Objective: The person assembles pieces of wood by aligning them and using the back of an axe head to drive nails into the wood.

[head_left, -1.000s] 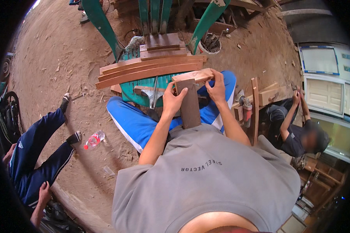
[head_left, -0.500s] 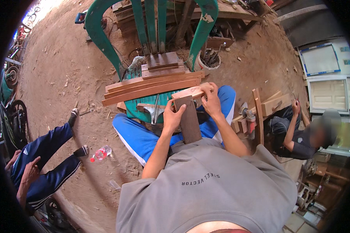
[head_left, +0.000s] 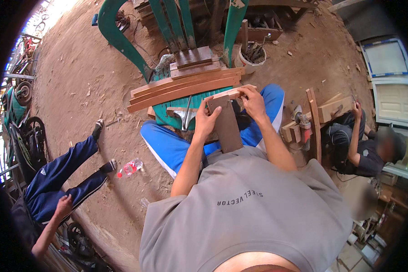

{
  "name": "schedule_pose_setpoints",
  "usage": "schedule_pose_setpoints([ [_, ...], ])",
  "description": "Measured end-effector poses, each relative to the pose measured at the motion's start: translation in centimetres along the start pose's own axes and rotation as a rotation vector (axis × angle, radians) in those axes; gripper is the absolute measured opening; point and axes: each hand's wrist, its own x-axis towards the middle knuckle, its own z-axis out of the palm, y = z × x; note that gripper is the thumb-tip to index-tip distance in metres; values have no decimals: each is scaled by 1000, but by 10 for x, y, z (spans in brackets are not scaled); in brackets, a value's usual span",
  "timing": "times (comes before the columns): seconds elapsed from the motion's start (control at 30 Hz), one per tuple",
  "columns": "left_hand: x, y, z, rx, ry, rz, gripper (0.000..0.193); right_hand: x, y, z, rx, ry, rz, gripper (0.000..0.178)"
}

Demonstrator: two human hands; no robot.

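My left hand (head_left: pixel 206 119) grips the upper end of a dark brown board (head_left: pixel 227 129), its thumb across the face. The board's lower end rests against my lap. Across its top lies a short, light wooden piece (head_left: pixel 227 94). My right hand (head_left: pixel 253 103) pinches the right end of that piece. Just beyond my hands stands a green plastic chair (head_left: pixel 170 121). Several long reddish-brown planks (head_left: pixel 186 97) and shorter dark pieces (head_left: pixel 192 63) are stacked on its seat. A metal tool with a thin bar (head_left: pixel 186 117) lies nearer on the seat.
To my right are a power tool (head_left: pixel 303 126), timber pieces (head_left: pixel 331 110) and a seated person (head_left: pixel 356 149). Another person's legs (head_left: pixel 72 165) stretch out at left, near a plastic bottle (head_left: pixel 132 167). A bucket of scraps (head_left: pixel 251 59) stands behind the chair on the dirt floor.
My view has shifted slightly. The light piece has tilted, showing less of its broad face, while both hands keep hold. At left, the other person's hand has moved.
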Motion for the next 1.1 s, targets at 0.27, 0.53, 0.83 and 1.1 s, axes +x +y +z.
schedule_pose_setpoints([
  [0.27, -6, 12, 3, 74, 98, -3, 63, 6, -2, -5, 53, -76, 47, 30],
  [0.53, 2, 12, -4, -362, 139, 81, 53, 6, 31, -3, 110, -6, 186, 27],
  [0.83, -3, 38, -10, -438, 251, 87, 46, -23, 52, 7, 546, -141, 282, 30],
  [1.1, -4, 31, -20, -248, 210, -4, 46, -29, 48, 20, 773, -218, 321, 30],
])
